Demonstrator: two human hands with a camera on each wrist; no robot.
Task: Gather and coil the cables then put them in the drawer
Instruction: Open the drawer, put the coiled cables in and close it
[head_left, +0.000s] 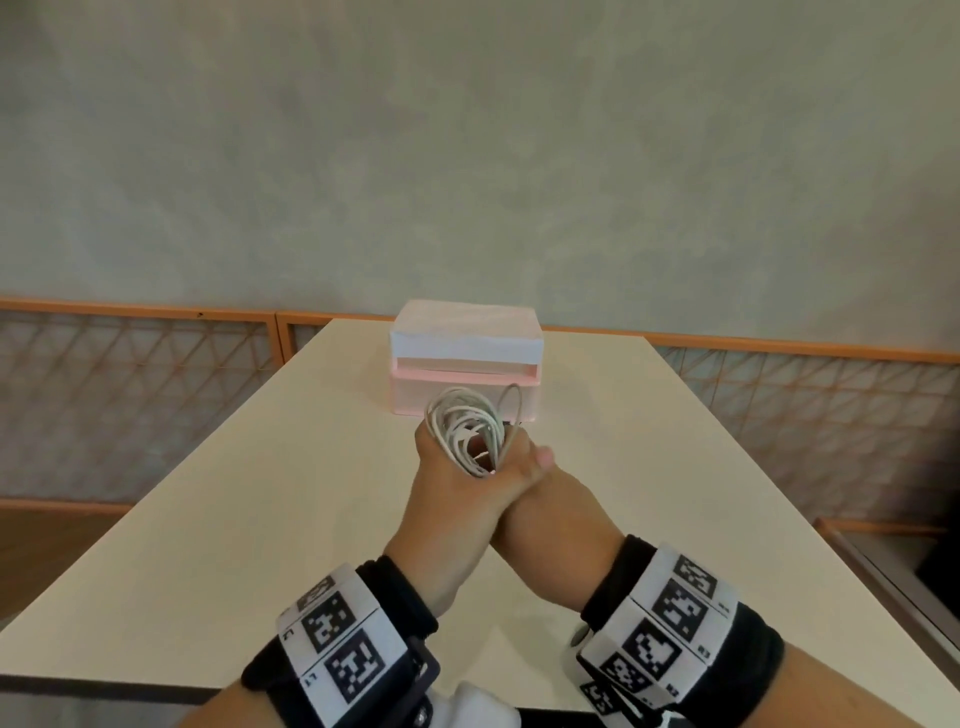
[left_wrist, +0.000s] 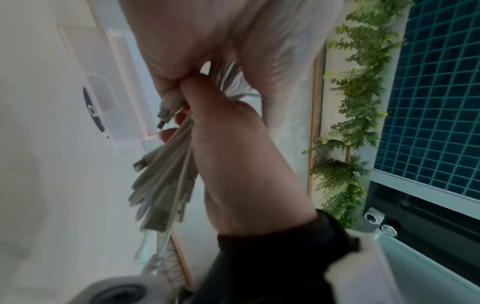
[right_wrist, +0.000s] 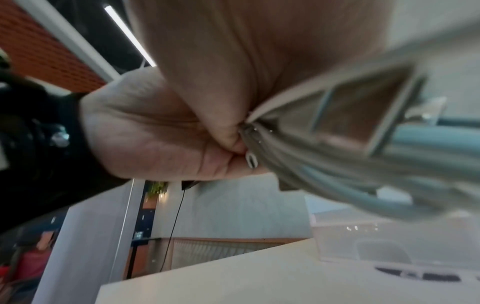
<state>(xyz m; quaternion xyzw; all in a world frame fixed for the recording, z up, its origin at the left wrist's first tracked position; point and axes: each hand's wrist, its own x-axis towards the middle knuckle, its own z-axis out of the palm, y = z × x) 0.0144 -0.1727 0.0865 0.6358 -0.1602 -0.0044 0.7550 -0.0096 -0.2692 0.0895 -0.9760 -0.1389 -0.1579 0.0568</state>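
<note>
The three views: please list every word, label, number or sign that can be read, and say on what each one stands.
"C": the only clear letter of a dark round sticker on the pink plastic drawer box; the rest is hidden.
Black-and-white square code markers on the white wrist bands: patterns, not words; the small digits beside them are too small to read.
Dark blurred marks on the beige table top: unreadable.
Bundle of coiled white cables: no text seen.

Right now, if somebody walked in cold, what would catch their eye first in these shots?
Most likely the bundle of white coiled cables, held up over the middle of the table by the left hand and right hand pressed together. Just behind it, the small pink drawer box sits at the table's far end.
</note>
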